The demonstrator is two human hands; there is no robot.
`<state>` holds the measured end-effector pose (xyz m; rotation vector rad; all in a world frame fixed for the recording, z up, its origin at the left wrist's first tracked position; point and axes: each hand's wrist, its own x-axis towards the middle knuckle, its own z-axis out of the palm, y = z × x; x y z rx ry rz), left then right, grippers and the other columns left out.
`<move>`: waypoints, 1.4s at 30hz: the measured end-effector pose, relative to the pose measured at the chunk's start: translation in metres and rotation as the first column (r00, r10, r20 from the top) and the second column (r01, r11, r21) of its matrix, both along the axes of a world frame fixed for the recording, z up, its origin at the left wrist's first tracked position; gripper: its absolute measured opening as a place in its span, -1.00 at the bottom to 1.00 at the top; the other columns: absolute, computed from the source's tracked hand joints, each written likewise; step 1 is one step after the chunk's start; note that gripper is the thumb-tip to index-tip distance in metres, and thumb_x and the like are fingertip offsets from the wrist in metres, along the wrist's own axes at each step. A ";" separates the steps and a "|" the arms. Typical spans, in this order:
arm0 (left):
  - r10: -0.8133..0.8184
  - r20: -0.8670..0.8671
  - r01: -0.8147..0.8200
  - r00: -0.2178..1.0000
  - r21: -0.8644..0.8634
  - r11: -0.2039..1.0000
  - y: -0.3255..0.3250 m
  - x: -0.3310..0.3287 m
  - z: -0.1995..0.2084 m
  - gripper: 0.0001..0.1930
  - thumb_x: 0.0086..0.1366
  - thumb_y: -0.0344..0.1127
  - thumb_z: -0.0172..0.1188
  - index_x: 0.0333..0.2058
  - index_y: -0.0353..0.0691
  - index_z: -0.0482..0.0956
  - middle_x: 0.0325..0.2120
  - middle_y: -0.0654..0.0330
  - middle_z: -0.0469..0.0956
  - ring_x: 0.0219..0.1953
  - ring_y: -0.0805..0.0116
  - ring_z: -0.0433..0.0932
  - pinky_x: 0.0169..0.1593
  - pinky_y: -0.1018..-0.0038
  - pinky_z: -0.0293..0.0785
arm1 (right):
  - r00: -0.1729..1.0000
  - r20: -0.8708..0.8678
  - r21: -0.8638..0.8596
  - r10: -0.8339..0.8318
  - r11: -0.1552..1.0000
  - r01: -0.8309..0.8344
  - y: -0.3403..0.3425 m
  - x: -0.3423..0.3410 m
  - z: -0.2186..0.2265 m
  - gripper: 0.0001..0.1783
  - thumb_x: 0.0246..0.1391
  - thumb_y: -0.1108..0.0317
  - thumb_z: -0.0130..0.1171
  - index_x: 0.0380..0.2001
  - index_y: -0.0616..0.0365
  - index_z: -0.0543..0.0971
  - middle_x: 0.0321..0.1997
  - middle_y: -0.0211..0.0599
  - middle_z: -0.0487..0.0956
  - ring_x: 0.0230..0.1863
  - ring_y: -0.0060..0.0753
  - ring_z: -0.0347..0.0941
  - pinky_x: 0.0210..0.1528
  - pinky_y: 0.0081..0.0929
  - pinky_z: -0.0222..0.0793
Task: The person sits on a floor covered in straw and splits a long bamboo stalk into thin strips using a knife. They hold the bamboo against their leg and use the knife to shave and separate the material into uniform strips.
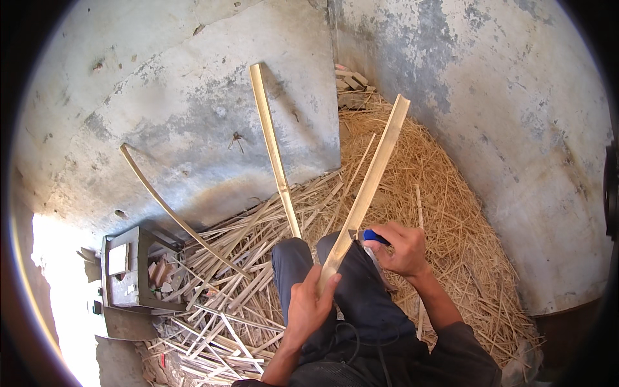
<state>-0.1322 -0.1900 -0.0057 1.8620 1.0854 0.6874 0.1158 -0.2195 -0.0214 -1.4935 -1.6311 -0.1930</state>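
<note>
A split length of bamboo (376, 171) slants up and away to the right from my lap, its hollow inner face showing. My left hand (310, 308) is closed around its near end. In my right hand (401, 248) is a knife with a blue handle (376, 237); its short blade meets the bamboo's right edge just above my knee, and part of the handle is hidden by my fingers. A second split bamboo piece (273, 145) stands to the left, leaning on the wall, its lower end by my left knee.
Loose bamboo strips (225, 290) cover the floor at left, and a heap of fine shavings (432, 180) spreads ahead and right. A curved strip (174, 209) leans on the grey wall (161, 84). An overturned stool-like frame (132, 271) lies at left. Bricks (351, 80) sit in the far corner.
</note>
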 end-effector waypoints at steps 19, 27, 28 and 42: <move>-0.037 -0.102 0.023 0.994 -0.140 0.990 -0.022 -0.033 -0.041 -0.65 0.51 -0.13 0.32 -0.29 -0.32 0.49 -0.56 -0.24 0.55 -0.41 -0.42 0.58 -0.39 -0.02 0.42 | 0.936 -0.093 -0.144 -0.340 0.935 0.325 0.048 0.123 -0.032 -0.51 0.45 -0.08 0.23 -0.06 0.18 0.80 -0.46 -0.25 0.71 -0.56 -0.39 0.51 -0.49 -0.38 0.38; -0.098 -0.118 0.074 0.988 -0.198 0.977 -0.027 -0.061 -0.060 -0.62 0.51 -0.08 0.31 -0.27 -0.34 0.52 -0.55 -0.24 0.54 -0.40 -0.40 0.58 -0.36 0.03 0.43 | 0.709 -0.163 -0.369 -0.686 0.709 0.601 0.036 0.260 -0.071 -0.44 0.46 -0.15 0.17 -0.02 0.18 0.77 -0.30 -0.13 0.75 -0.33 -0.20 0.65 -0.21 -0.18 0.53; -0.079 -0.121 0.055 0.990 -0.186 0.981 -0.026 -0.064 -0.065 -0.61 0.52 -0.06 0.30 -0.26 -0.34 0.52 -0.56 -0.18 0.52 -0.45 -0.25 0.55 -0.37 0.08 0.42 | 0.719 -0.061 -0.505 -0.692 0.643 0.576 0.030 0.265 -0.078 -0.45 0.45 -0.14 0.19 -0.04 0.19 0.77 -0.31 -0.14 0.73 -0.34 -0.21 0.61 -0.20 -0.19 0.51; -0.125 0.066 0.139 0.990 -0.282 0.949 0.008 -0.010 -0.049 -0.59 0.63 -0.04 0.16 -0.24 -0.34 0.52 -0.61 0.28 0.36 -0.50 0.53 0.32 -0.42 0.36 0.27 | 0.688 -0.686 -0.273 -0.234 0.960 0.054 0.019 0.075 -0.070 -0.47 0.38 0.17 0.34 0.28 0.21 0.54 -0.19 -0.49 0.64 -0.32 -0.72 0.43 -0.17 -0.57 0.44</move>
